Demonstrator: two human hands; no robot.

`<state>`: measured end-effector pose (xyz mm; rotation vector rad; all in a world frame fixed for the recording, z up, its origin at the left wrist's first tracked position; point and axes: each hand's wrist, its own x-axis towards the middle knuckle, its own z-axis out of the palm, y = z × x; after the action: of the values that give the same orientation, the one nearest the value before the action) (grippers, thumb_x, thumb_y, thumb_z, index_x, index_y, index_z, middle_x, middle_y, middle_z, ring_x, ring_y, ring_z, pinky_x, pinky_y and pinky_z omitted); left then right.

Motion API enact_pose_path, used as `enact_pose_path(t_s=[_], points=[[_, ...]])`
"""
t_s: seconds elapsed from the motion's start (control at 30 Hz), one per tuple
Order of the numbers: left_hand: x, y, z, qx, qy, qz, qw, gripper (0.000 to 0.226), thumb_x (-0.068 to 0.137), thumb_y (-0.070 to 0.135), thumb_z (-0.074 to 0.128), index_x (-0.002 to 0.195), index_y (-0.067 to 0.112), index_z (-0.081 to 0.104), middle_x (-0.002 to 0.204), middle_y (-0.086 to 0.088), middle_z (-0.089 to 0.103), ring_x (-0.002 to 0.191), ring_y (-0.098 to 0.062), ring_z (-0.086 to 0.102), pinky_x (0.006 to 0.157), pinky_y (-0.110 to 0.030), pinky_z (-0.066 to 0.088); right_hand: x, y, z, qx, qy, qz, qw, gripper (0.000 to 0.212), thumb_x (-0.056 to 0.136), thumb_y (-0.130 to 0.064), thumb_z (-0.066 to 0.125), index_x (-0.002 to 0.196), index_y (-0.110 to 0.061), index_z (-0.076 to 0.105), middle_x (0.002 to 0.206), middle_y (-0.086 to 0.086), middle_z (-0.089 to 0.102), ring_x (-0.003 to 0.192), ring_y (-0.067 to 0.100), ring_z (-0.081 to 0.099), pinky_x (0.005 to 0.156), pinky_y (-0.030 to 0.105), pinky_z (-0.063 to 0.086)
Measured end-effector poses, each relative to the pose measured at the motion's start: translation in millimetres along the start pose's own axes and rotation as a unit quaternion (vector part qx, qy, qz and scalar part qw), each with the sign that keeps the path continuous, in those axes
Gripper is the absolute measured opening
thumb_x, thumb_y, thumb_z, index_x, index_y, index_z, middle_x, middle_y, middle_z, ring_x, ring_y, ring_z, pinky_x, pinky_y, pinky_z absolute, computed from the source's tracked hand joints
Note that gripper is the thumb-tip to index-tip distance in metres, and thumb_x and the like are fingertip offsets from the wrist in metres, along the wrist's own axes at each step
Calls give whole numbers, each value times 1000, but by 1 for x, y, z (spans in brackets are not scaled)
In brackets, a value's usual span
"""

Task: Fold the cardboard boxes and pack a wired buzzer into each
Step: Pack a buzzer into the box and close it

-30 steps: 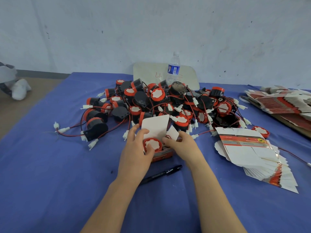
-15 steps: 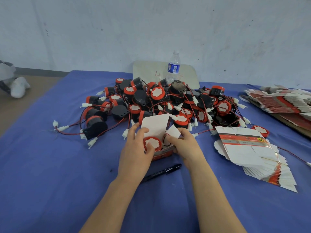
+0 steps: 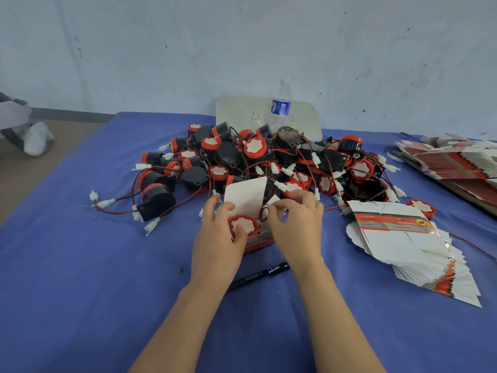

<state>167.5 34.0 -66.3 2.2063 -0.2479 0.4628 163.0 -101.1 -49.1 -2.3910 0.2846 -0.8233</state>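
Note:
A small red and white cardboard box (image 3: 259, 239) stands open on the blue cloth, its white lid flap (image 3: 246, 196) raised behind it. A red-faced buzzer (image 3: 242, 225) sits in the box opening. My left hand (image 3: 217, 232) grips the box and buzzer from the left, thumb on the buzzer's face. My right hand (image 3: 297, 222) pinches the buzzer's red and black wire (image 3: 265, 211) at the box's right side. Behind the box lies a big pile of black and red wired buzzers (image 3: 269, 165).
A fanned stack of flat box blanks (image 3: 408, 243) lies to the right, another stack (image 3: 451, 160) at the far right edge. A black marker (image 3: 259, 275) lies under my wrists. A water bottle (image 3: 279, 106) and a white board stand by the wall.
My right hand has lifted slightly and its fingers now pinch the wire at the box's side flap. My left hand keeps its hold on the box and buzzer.

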Motion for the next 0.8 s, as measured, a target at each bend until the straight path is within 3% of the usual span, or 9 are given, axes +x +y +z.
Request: enact_pose_path(t_s=[0.13, 0.2, 0.37, 0.43, 0.5, 0.6, 0.7, 0.77, 0.8], points=[[0, 0, 0, -1, 3, 5, 1000, 34, 92, 18, 55, 126, 18, 50, 152, 6, 27, 111, -15, 51, 73, -23, 41, 0, -2, 4, 27, -18, 16, 999, 19, 92, -23, 60, 105, -17, 72, 133, 0, 44, 122, 20, 32, 79, 8, 21], [0, 0, -1, -2, 3, 8, 1000, 35, 92, 17, 55, 126, 17, 50, 152, 5, 27, 112, -16, 51, 75, -24, 43, 1, -4, 6, 72, -39, 40, 996, 22, 92, -19, 60, 111, -17, 69, 134, 0, 44, 123, 18, 35, 77, 5, 24], [0, 1, -2, 3, 7, 8, 1000, 34, 92, 17, 55, 125, 17, 49, 150, 7, 29, 110, -16, 52, 74, -25, 45, 4, -2, 4, 83, -97, 71, 989, 19, 90, -10, 58, 100, -14, 75, 139, 3, 46, 130, 23, 38, 102, 33, 39], [0, 1, -1, 2, 8, 9, 1000, 34, 92, 18, 55, 126, 17, 49, 150, 6, 29, 110, -15, 51, 74, -23, 43, 4, -2, 2, 69, -119, 62, 989, 19, 90, -12, 58, 94, -15, 76, 146, 5, 41, 136, 24, 32, 105, 32, 35], [0, 1, -1, -1, 7, 11, 1000, 34, 92, 17, 55, 126, 16, 49, 150, 6, 29, 109, -15, 51, 74, -23, 43, 1, -4, 2, 53, -163, 55, 984, 23, 89, -15, 56, 75, -20, 73, 149, 8, 39, 142, 23, 22, 101, 28, 29], [0, 0, -1, -2, 7, 14, 1000, 35, 92, 17, 56, 126, 16, 49, 150, 7, 29, 109, -15, 51, 74, -24, 44, -1, -4, 3, 27, -226, 49, 972, 44, 91, -17, 48, 47, -23, 44, 136, 19, 51, 143, 22, 17, 91, 26, 21], [0, -2, 0, -3, 11, 13, 1000, 36, 91, 17, 56, 127, 18, 48, 151, 7, 28, 111, -12, 48, 75, -20, 41, 0, -2, -3, 42, -244, 59, 967, 54, 93, -20, 46, 39, -21, 42, 141, 10, 43, 120, 27, 36, 85, 29, 26], [1, -4, 0, -29, 19, 16, 999, 41, 91, 15, 58, 129, 18, 45, 152, 4, 27, 115, -5, 41, 75, -8, 34, 0, -2, -9, 58, -264, 60, 961, 55, 94, -25, 46, 40, -25, 50, 132, 5, 42, 99, 24, 37, 81, 29, 30], [2, -5, 0, -53, 26, 16, 998, 44, 90, 12, 59, 131, 17, 43, 151, 1, 27, 118, -4, 36, 77, -2, 31, -2, -2, -10, 59, -274, 50, 959, 50, 95, -31, 47, 45, -28, 56, 131, 4, 43, 101, 26, 39, 83, 30, 33]])
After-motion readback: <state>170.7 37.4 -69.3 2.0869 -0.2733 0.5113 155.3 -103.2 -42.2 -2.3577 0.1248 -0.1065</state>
